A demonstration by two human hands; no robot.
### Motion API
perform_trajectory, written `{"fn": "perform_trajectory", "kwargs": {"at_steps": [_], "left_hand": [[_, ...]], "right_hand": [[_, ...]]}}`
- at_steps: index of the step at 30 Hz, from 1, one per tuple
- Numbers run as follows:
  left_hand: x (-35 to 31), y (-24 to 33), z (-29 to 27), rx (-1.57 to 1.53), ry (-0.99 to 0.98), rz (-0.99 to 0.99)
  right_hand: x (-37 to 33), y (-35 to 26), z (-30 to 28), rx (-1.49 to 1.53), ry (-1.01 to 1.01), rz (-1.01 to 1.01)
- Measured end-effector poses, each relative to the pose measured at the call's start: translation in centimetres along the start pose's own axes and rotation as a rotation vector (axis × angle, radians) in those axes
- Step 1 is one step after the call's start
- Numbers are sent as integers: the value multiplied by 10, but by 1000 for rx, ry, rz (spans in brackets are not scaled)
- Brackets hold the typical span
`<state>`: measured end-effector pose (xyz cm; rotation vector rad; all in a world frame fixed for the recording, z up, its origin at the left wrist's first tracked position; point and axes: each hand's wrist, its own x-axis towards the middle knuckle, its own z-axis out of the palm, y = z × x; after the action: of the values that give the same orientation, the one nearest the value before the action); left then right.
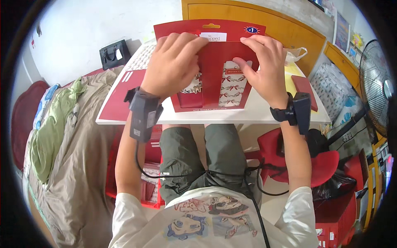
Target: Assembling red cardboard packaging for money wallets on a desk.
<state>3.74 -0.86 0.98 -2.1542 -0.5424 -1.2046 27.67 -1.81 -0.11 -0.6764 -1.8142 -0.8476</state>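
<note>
The left hand and right hand are grasping a red windowed card pack at the white counter, apparently squaring its upper fold; continuing calls for even finger pressure.

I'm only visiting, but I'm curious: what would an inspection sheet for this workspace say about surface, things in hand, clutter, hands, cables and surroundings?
Surface: white table, partly covered.
Things in hand: red package with a white panel of red bows.
Clutter: red card at left, another red card at right, clear plastic bag behind.
Left hand: on the package's upper left; grip unclear.
Right hand: on its upper right, thumb and index finger apart.
Cables: black cable across the lap; black wrist devices on both arms.
Surroundings: bed and black handbag left, fan right.
</note>
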Motion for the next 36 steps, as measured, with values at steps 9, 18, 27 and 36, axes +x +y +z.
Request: {"fn": "perform_trajectory", "kwargs": {"at_steps": [9,18,27,36], "left_hand": [[39,27,25,-198,-28,46],[45,39,18,-331,-139,-151],[42,47,16,-64,-173,-120],[24,40,20,109,104,48]], "right_hand": [[6,14,-14,263,-82,-22],[8,12,-20,171,-124,-103],[11,15,-26,341,-245,14],[12,11,-23,229,-104,-44]]}}
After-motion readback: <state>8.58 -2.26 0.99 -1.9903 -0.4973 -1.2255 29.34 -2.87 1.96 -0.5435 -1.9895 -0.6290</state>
